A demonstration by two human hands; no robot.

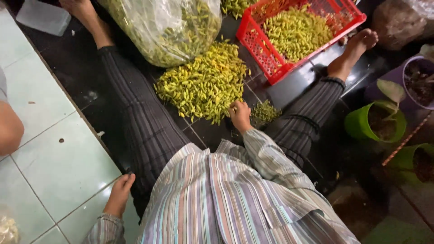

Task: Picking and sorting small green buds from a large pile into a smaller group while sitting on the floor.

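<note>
Right hand (pixel 240 116) forward between spread legs, fingers curled; left hand (pixel 119 195) flat, palm down, beside hip.

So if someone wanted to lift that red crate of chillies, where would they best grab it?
Probably by the rim of the red crate, one hand on each long side. It sits tilted, its near corner low by the right hand, and it holds a load of yellow-green chillies, so a grip on both sides should keep it level.

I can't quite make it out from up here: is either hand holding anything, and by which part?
The left hand rests flat on the pale floor tile, holding nothing. The right hand is at the edge of the chilli pile, fingers curled; whether it grips one cannot be told.
</note>
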